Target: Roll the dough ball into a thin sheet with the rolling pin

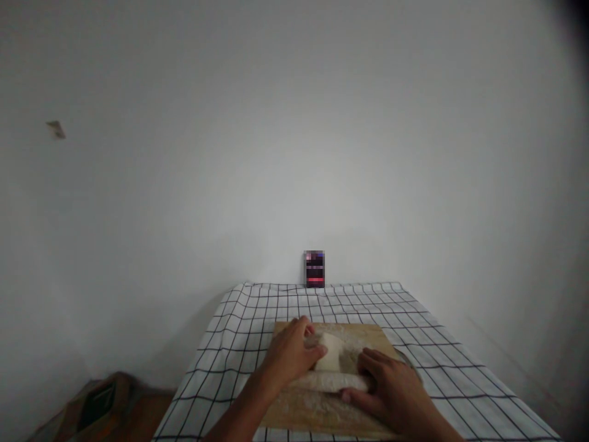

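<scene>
A pale sheet of dough [331, 352] lies on a flour-dusted wooden board [317, 414]. Across its near side runs a floury rolling pin [324, 382], roughly level from left to right. My left hand [292, 350] is closed at the dough's left edge, thumb pointing right and fingers curled at the far side. My right hand [389, 380] wraps the pin's right end, with the thumb on the near side and the fingers beyond it. The pin's left end is partly hidden by my left forearm.
The board rests on a table with a white, black-checked cloth [230, 350]. Behind the right hand shows the rim of a round dish [407, 362]. A phone-like blurred screen [315, 269] leans on the wall at the back. A brown box-like object [103, 402] stands low at left.
</scene>
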Action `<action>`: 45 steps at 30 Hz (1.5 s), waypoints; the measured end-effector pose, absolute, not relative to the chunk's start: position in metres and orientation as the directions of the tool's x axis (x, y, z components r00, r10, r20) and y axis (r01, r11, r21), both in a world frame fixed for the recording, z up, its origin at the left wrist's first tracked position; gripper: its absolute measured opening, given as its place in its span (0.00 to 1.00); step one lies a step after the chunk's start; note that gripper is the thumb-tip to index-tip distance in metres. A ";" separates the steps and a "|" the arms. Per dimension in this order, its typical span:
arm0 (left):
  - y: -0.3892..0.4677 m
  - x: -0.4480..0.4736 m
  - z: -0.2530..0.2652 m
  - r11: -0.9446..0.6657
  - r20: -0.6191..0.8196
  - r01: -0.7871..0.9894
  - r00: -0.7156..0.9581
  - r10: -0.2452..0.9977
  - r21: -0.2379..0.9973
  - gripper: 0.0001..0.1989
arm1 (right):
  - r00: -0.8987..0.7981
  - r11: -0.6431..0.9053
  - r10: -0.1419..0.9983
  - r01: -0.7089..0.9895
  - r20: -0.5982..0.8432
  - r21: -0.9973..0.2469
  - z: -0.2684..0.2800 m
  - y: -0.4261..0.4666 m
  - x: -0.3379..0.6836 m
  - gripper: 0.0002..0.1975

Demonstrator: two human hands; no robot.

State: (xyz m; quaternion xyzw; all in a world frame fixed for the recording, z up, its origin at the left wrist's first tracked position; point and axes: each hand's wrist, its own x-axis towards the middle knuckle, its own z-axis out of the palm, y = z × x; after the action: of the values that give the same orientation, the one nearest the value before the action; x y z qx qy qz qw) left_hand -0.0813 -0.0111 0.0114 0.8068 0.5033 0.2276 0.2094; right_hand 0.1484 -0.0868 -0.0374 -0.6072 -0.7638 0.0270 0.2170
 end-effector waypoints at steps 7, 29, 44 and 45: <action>-0.001 -0.064 0.004 -0.464 0.118 0.683 0.490 0.864 0.565 0.23 | -0.192 0.281 0.942 0.900 0.274 -0.334 -0.037 -0.087 0.149 0.27; 0.009 -0.069 0.008 -0.361 0.055 0.653 0.439 0.897 0.665 0.23 | -0.340 0.442 0.854 0.873 0.394 -0.204 -0.051 -0.073 0.158 0.34; 0.000 -0.061 0.013 -0.383 0.169 0.725 0.352 0.921 0.573 0.10 | -0.270 0.364 0.915 0.872 0.299 -0.329 -0.049 -0.074 0.157 0.31; -0.002 -0.060 0.014 -0.399 0.186 0.741 0.357 0.915 0.540 0.11 | -0.266 0.360 0.918 0.872 0.295 -0.332 -0.048 -0.075 0.157 0.31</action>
State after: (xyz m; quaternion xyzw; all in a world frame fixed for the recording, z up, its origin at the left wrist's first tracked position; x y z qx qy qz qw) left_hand -0.0600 -0.0017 0.0145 0.8026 0.5161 0.2348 0.1853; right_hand 0.1568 -0.0745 -0.0483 -0.5635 -0.7940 0.0514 0.2221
